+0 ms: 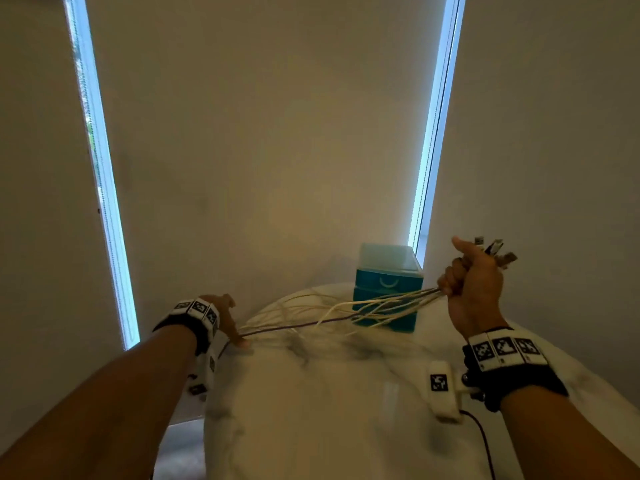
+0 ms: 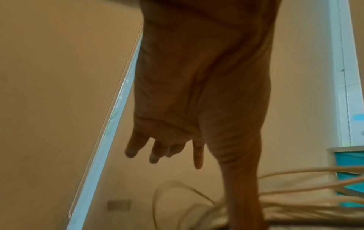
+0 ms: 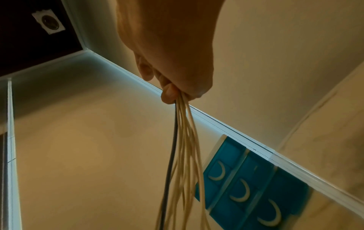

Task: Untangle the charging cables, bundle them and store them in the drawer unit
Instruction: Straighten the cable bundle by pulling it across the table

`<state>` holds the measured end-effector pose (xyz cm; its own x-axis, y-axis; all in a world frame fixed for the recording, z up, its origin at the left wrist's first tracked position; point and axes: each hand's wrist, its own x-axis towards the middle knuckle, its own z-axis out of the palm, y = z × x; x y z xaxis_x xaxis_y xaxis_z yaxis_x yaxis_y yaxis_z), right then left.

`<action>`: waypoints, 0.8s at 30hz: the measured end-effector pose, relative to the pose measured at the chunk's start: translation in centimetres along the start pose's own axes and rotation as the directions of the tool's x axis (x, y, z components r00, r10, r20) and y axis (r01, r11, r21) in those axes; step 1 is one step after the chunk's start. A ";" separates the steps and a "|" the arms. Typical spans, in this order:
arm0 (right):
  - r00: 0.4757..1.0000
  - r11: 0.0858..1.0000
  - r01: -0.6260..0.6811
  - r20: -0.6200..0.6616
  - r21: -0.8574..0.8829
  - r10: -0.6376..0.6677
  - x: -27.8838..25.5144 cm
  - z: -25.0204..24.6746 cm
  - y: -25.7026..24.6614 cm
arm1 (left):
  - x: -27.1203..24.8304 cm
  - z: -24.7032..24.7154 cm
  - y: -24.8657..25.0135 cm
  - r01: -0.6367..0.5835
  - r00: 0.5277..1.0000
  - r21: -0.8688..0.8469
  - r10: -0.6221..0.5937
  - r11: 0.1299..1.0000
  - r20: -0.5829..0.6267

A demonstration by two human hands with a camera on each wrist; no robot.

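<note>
My right hand is raised over the table's right side and grips a bunch of charging cables, mostly cream with one dark one. Their plug ends stick out above the fist. In the right wrist view the cables hang down from the curled fingers. The strands sag leftward across the table to my left hand. That hand has straight fingers, and one digit presses down on the table where the dark cable ends. The teal drawer unit stands behind the cables with its drawers closed.
The round white marble table sits against a beige wall between two bright window slits. The drawer unit is at the back right by the wall. A black lead trails from my right wrist camera over the table.
</note>
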<state>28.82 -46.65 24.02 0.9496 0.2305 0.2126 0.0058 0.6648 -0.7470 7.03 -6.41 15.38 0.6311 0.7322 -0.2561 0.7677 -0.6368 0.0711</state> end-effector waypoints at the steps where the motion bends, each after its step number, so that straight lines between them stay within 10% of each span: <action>1: 1.000 1.000 -0.003 0.005 0.010 0.003 -0.1 0.1 0.0 | 0.2 -0.2 -0.5 0.020 1.000 0.094 -0.018 0.995 -0.026; 4: 0.999 0.999 -0.025 0.042 0.043 0.023 -0.5 0.6 0.2 | 0.3 -1.6 0.2 -0.028 0.978 0.158 0.060 0.987 -0.198; 6: 0.995 0.998 -0.046 0.091 0.037 0.042 -1.2 1.9 1.0 | -2.3 -3.3 4.0 -0.273 0.918 -0.047 0.245 0.961 -0.311; 9: 0.980 0.997 -0.079 0.187 0.018 0.075 -2.4 4.4 3.1 | -8.5 -4.9 12.7 -0.662 0.740 -0.371 0.491 0.651 -0.459; 14: 0.962 0.987 -0.152 0.221 -0.060 0.161 -3.5 6.1 3.6 | -14.0 -3.1 20.4 -0.749 0.596 -0.487 0.777 0.448 -0.202; 19: 0.979 0.971 -0.204 -0.028 -0.121 0.202 -1.4 1.6 1.5 | -10.3 0.7 16.3 -0.632 0.771 -0.339 0.607 0.697 -0.191; 24: 0.974 0.956 -0.225 -0.011 -0.189 0.227 -3.0 -2.6 5.1 | -8.4 0.7 16.2 -0.609 0.793 -0.276 0.570 0.744 -0.213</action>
<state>26.84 -45.82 17.91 0.9293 0.3681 0.0303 -0.1491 0.4490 -0.8810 14.13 -23.04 18.00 0.9621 0.2693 0.0429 0.2176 -0.8530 0.4745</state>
